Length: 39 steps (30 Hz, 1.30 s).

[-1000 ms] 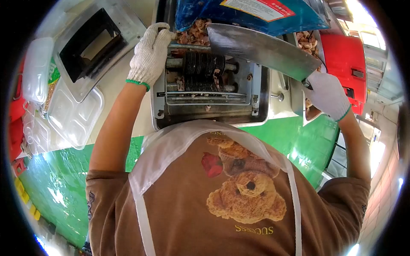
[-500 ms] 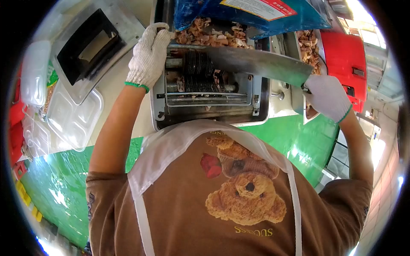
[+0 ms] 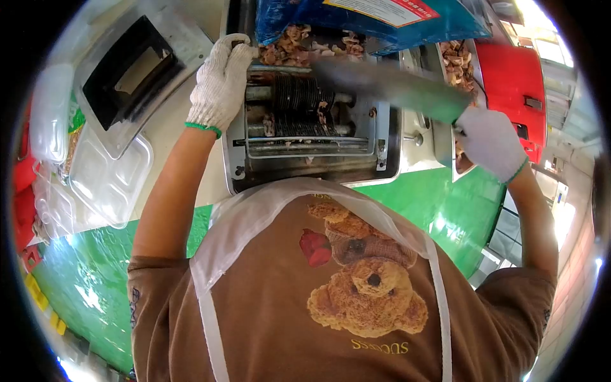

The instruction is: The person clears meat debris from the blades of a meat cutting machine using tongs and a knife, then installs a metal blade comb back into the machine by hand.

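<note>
Right hand (image 3: 491, 143) clenched on it, a knife (image 3: 394, 89) is being held partly over the rollers (image 3: 296, 95), best kept off them.

A person (image 3: 280, 274) stands at the near side of a machine (image 3: 289, 167) on a counter (image 3: 167, 137), the left hand (image 3: 218, 86) at the machine's left edge. A knife (image 3: 394, 86) in the right hand (image 3: 493, 143) reaches leftward across the machine, its blade beyond and partly over the right end of the rollers (image 3: 302, 99). Pieces of meat (image 3: 286, 48) lie behind the rollers, near a cover (image 3: 382, 32) at the far end. At right, a tray (image 3: 442, 146) holds more pieces, a box (image 3: 509, 83) beside it. At far left, a panel (image 3: 189, 41) rests on the counter, with containers (image 3: 111, 175) left of and before it.
</note>
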Motion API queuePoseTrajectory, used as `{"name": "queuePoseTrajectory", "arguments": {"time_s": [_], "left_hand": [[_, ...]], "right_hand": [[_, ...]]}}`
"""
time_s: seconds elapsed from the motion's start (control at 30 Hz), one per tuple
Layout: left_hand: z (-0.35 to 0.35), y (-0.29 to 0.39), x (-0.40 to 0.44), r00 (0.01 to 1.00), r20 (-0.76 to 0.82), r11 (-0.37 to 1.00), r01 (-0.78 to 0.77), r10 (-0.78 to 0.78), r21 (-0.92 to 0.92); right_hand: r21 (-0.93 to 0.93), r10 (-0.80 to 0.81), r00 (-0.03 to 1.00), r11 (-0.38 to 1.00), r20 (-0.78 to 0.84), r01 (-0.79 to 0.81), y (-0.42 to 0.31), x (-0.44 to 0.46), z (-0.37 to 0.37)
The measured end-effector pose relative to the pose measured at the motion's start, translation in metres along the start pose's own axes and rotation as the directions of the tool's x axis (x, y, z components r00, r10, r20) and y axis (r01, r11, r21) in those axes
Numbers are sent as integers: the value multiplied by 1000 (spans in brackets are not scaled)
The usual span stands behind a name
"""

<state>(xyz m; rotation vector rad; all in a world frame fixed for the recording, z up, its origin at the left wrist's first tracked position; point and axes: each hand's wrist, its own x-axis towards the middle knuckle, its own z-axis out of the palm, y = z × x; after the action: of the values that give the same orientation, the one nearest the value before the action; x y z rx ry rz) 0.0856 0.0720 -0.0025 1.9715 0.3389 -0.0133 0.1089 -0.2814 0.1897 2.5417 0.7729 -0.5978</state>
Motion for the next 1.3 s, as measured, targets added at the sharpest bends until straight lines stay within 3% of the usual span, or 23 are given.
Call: {"name": "queuePoseTrajectory", "arguments": {"time_s": [0.1,0.2,0.27,0.4,0.5,0.7,0.8,0.9,1.0,1.13,1.23,1.3], "left_hand": [[1,-4,2,999,-18,999,-37,38,9],[1,-10,4,998,11,998,-56,56,-14],[-1,2,-2,1000,9,999,20,-20,-42],[0,-5,1,998,-22,998,-54,54,-14],[2,-8,1,998,-21,997,-53,52,-53],[1,-5,2,999,-22,998,-43,42,-36],[0,-3,1,1000,5,999,-26,26,-31],[2,-8,1,999,-5,998,-36,35,-59],[2,-8,3,998,-20,997,-52,51,-50],[-2,0,1,1000,-5,999,-29,29,-41],[2,-7,2,998,3,996,-55,55,-73],[2,-11,3,999,-20,996,-48,47,-79]], "right_hand": [[-97,-31,996,995,88,40,3,-4,2],[-121,57,996,991,75,-48,-6,0,-14],[-80,33,998,996,46,-30,-8,1,-10],[-53,-35,998,998,60,38,-10,1,-5],[-63,7,1000,998,2,-7,-8,2,-13],[11,25,987,1000,162,-27,-8,-2,-8],[-7,85,995,996,58,-85,-17,2,-27],[-22,-55,998,998,2,55,5,-1,3],[-62,25,996,998,91,-20,-12,0,-8],[16,71,992,997,-108,-70,-14,3,-18],[-36,-80,993,996,89,83,-13,-4,2],[-69,-39,997,997,73,44,-11,0,-14]]}}
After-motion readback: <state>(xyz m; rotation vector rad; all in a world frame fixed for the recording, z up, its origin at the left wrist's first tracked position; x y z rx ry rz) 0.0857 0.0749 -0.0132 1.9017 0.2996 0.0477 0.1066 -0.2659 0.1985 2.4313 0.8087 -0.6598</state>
